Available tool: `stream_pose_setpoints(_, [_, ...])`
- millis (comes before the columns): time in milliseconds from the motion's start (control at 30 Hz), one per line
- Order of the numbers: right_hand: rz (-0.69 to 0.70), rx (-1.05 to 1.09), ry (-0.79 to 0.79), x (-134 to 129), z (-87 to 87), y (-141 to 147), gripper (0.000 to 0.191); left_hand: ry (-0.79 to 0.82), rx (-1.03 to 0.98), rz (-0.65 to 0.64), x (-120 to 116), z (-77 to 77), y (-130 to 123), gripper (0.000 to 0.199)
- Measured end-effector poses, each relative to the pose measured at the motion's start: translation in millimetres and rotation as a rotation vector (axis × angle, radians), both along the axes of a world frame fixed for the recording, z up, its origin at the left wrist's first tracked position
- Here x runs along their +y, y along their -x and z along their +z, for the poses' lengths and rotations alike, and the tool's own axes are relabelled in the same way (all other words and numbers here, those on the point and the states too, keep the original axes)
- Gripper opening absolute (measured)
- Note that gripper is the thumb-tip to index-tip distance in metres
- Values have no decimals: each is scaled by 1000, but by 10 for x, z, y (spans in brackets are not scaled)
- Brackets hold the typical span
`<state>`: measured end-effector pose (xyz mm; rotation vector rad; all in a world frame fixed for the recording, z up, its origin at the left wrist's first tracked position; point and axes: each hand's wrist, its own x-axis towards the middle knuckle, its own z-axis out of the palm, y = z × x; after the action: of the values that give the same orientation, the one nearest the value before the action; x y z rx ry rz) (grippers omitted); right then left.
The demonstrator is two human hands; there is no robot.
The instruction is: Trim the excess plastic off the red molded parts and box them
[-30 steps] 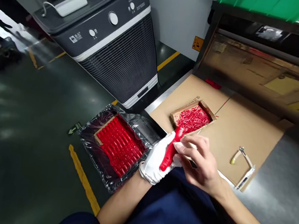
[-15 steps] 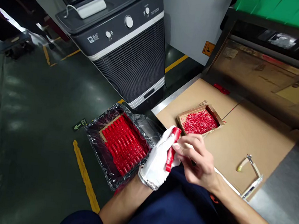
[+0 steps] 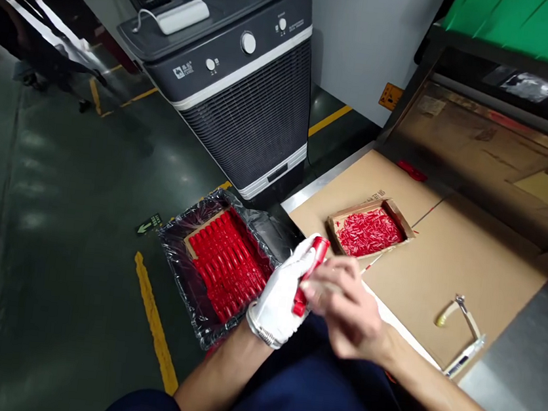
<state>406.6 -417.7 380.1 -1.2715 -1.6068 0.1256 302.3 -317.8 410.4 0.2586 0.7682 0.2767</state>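
In a white glove, my left hand (image 3: 284, 292) is wrapped round a red tube-shaped part (image 3: 319, 250), which stands tilted with its upper end showing. My bare right hand (image 3: 344, 306) is against the lower half of that part, its fingertips bent and blurred by motion; whether they pinch anything is hidden. Just beyond the hands, a small cardboard box (image 3: 401, 241) holds many thin red pieces (image 3: 370, 231). Left of my gloved hand, a bin lined with dark plastic (image 3: 177, 293) holds rows of red parts (image 3: 228, 260).
A cardboard sheet (image 3: 407, 293) covers the metal table (image 3: 525, 346). On it lie a hand tool (image 3: 466, 339) at the right and a red object (image 3: 411, 170) at the back. A grey air cooler (image 3: 256, 104) stands beyond the bin. A person (image 3: 44, 54) is at far left.
My right hand has moved slightly left and down along the red part. The red part has shifted a little left with my left hand. The view has shifted slightly.
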Motion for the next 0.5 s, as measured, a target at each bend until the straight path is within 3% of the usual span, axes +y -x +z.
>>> stream_pose_setpoints(133, [-43, 11, 16, 14, -14, 16, 50, 17, -25, 5, 2, -37, 0, 26])
stream_pose_setpoints(233, [10, 6, 39, 33, -28, 54, 49, 32, -17, 32, 16, -59, -16, 22])
stream_pose_setpoints(500, [0, -6, 67, 66, -41, 102, 51, 59, -24, 56, 51, -96, 26, 21])
